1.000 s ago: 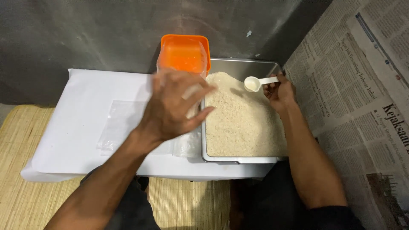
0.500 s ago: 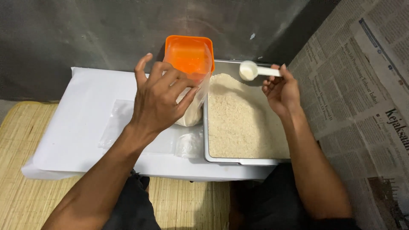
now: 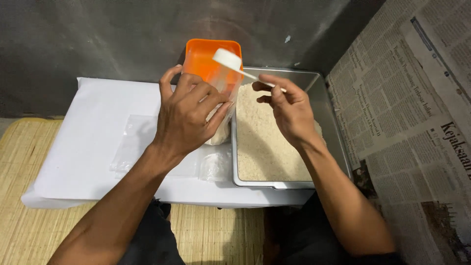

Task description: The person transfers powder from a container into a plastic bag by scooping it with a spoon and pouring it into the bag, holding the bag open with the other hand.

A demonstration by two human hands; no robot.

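Scoop (image 3: 227,58) above bag (image 3: 222,110), between hands

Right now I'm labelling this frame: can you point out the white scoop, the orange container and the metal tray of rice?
white scoop (image 3: 227,59), head view, on its bowl.
orange container (image 3: 201,61), head view, on its inner floor.
metal tray (image 3: 327,110), head view, on its bare right wall.

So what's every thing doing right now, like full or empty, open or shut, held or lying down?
Small white plastic scoop: raised, tipped over the bag.
Clear plastic bag: held open, partly filled.
Square metal tray: holds pale grain.
Orange plastic container: open.
Left hand: grips bag.
Right hand: pinches scoop handle.
Flat clear bags: lying empty.
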